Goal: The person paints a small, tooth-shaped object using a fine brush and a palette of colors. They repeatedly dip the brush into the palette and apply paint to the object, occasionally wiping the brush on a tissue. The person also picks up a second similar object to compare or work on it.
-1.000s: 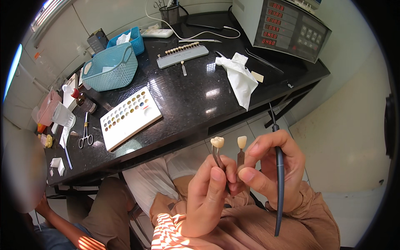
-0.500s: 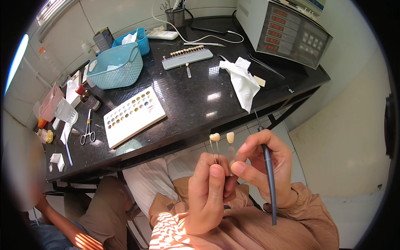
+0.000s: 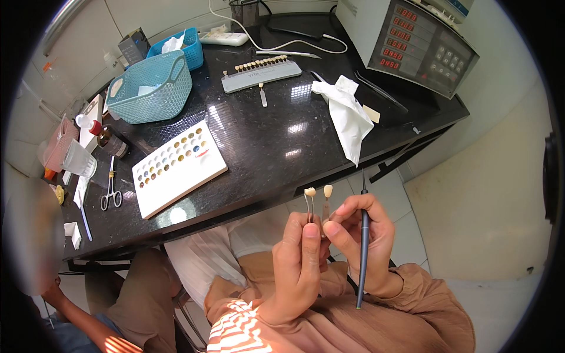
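Observation:
My left hand (image 3: 297, 259) is closed round thin metal tweezers (image 3: 308, 209), which stand upright with a cream-coloured tooth crown (image 3: 310, 192) at their tips. Close beside the crown, a little gap away, is a tooth-shaped shade tab (image 3: 328, 191) on a clear stem. Thumb and forefinger of my right hand (image 3: 376, 235) pinch that stem low down. A slim dark-handled brush or pen-like tool (image 3: 364, 241) also rests in my right hand, its thin tip pointing up and away; its exact kind is unclear. Both hands are over my lap, just before the table's edge.
On the black table (image 3: 253, 141) lie a white paint palette (image 3: 170, 185), a shade guide (image 3: 262, 75), crumpled tissue (image 3: 341, 112), tweezers (image 3: 382, 93) and scissor-handled forceps (image 3: 111, 188). Blue baskets (image 3: 150, 94) and a boxy machine (image 3: 412, 47) stand behind. Another person's arm (image 3: 82, 317) is at left.
The crown and the shade tab have come slightly closer together. The dark tool has swung so that its lower end sits further left. My view has shifted a little to the right.

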Action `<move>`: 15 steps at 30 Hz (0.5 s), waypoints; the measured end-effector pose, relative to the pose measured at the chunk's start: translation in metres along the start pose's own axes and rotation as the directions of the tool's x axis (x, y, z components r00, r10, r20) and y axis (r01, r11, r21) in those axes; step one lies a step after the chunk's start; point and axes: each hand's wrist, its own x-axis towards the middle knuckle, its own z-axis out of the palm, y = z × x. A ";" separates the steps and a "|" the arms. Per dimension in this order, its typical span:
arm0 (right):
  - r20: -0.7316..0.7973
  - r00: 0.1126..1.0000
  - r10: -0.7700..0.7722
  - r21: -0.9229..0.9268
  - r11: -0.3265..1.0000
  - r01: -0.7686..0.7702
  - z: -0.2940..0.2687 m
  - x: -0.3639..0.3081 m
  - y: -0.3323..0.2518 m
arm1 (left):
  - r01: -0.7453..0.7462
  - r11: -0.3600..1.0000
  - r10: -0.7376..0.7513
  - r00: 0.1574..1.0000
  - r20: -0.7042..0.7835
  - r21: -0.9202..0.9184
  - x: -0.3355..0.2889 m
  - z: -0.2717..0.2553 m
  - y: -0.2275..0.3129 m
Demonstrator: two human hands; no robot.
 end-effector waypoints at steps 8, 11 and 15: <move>-0.060 0.996 0.071 -0.071 0.995 -0.075 -0.023 0.011 0.016 | 0.039 0.992 -0.042 0.999 0.025 0.118 0.020 0.004 -0.023; -0.158 0.981 0.114 -0.081 0.988 -0.128 -0.038 0.005 0.020 | 0.018 0.978 -0.034 0.997 0.076 0.208 0.024 0.012 -0.034; -0.304 0.951 0.052 -0.094 0.992 -0.085 -0.062 -0.011 0.030 | 0.076 0.966 -0.119 0.979 0.164 0.248 0.026 0.029 -0.047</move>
